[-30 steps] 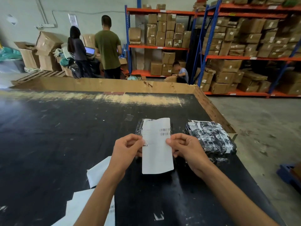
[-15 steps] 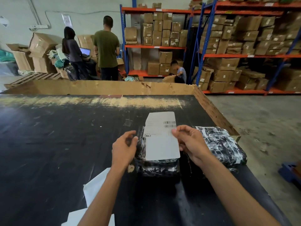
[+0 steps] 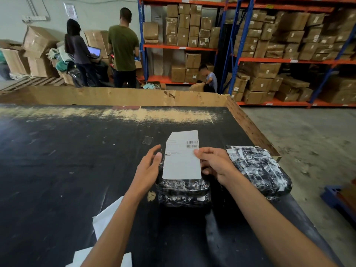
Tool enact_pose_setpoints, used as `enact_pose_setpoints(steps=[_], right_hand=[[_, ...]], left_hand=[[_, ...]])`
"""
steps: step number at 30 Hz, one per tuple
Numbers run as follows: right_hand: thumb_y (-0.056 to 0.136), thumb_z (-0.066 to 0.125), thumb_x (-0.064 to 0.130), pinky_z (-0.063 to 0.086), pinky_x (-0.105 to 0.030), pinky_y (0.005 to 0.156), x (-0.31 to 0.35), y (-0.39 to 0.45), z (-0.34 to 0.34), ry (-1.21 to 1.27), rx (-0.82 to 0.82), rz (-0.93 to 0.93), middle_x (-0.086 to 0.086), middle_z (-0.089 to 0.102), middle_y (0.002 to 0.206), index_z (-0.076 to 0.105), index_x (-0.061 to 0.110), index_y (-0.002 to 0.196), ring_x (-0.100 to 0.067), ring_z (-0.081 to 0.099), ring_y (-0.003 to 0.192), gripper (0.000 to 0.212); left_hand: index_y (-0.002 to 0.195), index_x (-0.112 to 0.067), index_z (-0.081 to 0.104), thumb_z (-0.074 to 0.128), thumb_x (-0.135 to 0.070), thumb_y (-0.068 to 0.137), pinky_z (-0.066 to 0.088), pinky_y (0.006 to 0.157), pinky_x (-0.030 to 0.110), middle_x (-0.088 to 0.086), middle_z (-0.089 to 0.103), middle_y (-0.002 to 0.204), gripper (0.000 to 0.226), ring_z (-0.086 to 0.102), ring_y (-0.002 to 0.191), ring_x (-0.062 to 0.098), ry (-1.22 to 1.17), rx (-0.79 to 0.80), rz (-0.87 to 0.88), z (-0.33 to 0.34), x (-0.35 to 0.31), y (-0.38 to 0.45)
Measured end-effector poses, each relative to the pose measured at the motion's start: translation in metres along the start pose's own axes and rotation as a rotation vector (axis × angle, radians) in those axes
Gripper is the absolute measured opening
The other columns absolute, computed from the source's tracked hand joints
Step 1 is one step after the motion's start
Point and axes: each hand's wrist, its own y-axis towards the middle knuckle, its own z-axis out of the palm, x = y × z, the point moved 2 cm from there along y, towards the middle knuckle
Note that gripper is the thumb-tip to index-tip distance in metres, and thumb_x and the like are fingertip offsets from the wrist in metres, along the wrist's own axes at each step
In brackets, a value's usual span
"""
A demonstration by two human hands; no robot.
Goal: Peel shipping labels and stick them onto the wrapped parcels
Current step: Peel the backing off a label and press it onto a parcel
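- Shipping label (image 3: pixel 182 157): white sheet, barcodes at its upper right, held at centre frame over the wrapped parcel (image 3: pixel 183 191); its lower edge lies at or just above the parcel's top face, and contact cannot be told.
- Right hand (image 3: pixel 215 164): pinches the label's right edge, thumb on the printed face.
- Left hand (image 3: pixel 148 168): open, fingers straight, just beside the label's left edge, holding nothing.
- Second wrapped parcel (image 3: pixel 258 168): right of centre on the black bench (image 3: pixel 57 160), unlabelled on the side shown.
- Loose white sheets (image 3: pixel 104 222): lower left of frame.
- Handling note, as judgement: square the label to the parcel, set the near edge down first, then sweep the flat left hand upward to press out wrinkles over the lumpy wrap.
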Motion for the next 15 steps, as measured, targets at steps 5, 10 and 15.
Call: enact_pose_setpoints(steps=[5,10,15], right_hand=[[0.085,0.078,0.007,0.043,-0.020,0.035,0.001,0.003,0.003,-0.095,-0.050,-0.003,-0.018,0.072,0.076,0.065,0.005,0.079,-0.011,0.059,0.042,0.014],[0.079,0.081,0.001,0.051,-0.020,0.039,0.001,0.004,0.002,-0.105,-0.082,0.024,-0.014,0.068,0.062,0.065,0.001,0.078,-0.012,0.060,0.038,0.016],[0.078,0.080,-0.003,0.052,-0.019,0.040,0.002,0.005,0.003,-0.134,-0.094,0.041,-0.014,0.068,0.061,0.068,-0.001,0.075,-0.012,0.061,0.037,0.013]], left_hand=[[0.145,-0.043,0.039,0.040,-0.040,0.103,0.044,0.103,0.035,-0.009,0.057,0.122,0.042,0.054,0.120,0.013,-0.010,0.056,0.025,0.007,-0.005,0.007],[0.149,-0.039,0.037,0.049,-0.029,0.102,0.039,0.076,0.010,0.001,0.046,0.109,0.049,0.048,0.096,0.003,0.117,0.105,0.133,0.011,-0.010,0.003],[0.144,-0.039,0.045,0.052,-0.030,0.101,0.039,0.081,0.011,0.001,0.036,0.130,0.045,0.051,0.096,0.004,0.209,0.151,0.134,0.010,-0.005,0.007]])
